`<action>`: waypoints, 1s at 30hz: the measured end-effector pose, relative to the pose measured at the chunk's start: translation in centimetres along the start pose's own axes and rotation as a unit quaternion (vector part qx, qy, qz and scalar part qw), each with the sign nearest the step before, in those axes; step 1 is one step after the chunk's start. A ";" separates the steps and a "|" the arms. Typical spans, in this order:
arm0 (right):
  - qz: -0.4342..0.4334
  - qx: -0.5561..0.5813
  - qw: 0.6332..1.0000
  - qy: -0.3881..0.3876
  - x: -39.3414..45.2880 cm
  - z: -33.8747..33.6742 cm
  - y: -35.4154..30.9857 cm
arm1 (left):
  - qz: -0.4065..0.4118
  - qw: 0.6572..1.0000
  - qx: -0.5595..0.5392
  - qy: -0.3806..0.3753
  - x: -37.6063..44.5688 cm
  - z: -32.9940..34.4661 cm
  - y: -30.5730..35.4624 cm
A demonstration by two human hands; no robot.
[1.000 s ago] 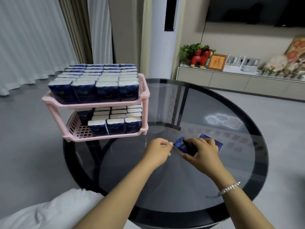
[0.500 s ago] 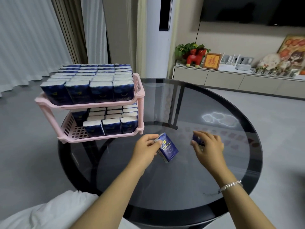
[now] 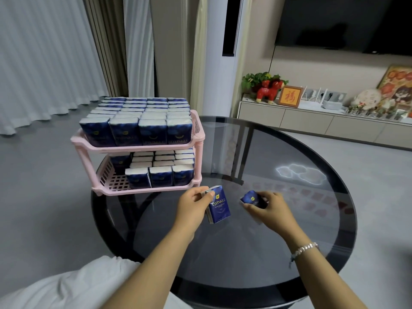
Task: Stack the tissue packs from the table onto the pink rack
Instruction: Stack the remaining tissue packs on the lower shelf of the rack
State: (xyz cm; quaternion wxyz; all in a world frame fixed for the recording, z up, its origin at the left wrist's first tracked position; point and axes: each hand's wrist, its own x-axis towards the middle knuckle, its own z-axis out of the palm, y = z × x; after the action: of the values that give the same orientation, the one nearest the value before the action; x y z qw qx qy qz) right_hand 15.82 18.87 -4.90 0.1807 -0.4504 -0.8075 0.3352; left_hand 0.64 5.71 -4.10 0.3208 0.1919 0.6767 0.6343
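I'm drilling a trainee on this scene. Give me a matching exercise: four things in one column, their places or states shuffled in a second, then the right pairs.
Things:
1. pack with TWINKLE label
2. second pack
3. top shelf
4. bracelet

States:
A. on the right wrist
B. full of packs
C. held upright by the left hand
D. gripped by the right hand

Pairs: 1-C, 2-D, 3-B, 4-A

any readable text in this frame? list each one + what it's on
"TWINKLE": front of the tissue pack held in the left hand.
"TWINKLE": faintly on front-row packs of the pink rack's top shelf.
"福": the framed picture on the cabinet.
Small print under the held pack's brand: too small to read.
Pack in the right hand: logo only, text unreadable.
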 end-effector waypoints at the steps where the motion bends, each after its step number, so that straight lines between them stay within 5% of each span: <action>1: -0.005 0.031 0.999 -0.006 -0.1 0.4 -0.6 | -0.003 1.000 -0.012 0.000 -0.1 -0.3 0.2; 12: -0.076 0.226 0.968 -0.072 -4.0 4.4 -8.4 | 0.005 0.996 -0.086 0.008 -3.1 -5.3 1.7; 19: -0.159 0.175 0.968 -0.081 -5.8 8.8 -11.8 | -0.001 0.997 -0.081 0.004 -4.2 -10.5 1.6; 24: -0.211 0.123 0.964 -0.106 -6.0 10.4 -14.2 | 0.033 0.999 -0.005 0.035 -3.7 -13.9 1.9; 30: -0.238 0.116 0.951 -0.158 -4.3 10.8 -16.9 | 0.082 0.990 0.114 -0.011 -3.0 -17.3 3.2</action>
State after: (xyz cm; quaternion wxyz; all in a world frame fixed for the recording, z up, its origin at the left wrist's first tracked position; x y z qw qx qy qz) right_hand 1.44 4.89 -0.65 0.1760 -0.1622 -0.8651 0.4408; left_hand -9.40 -8.67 -0.57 0.2512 0.2886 0.7230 0.5752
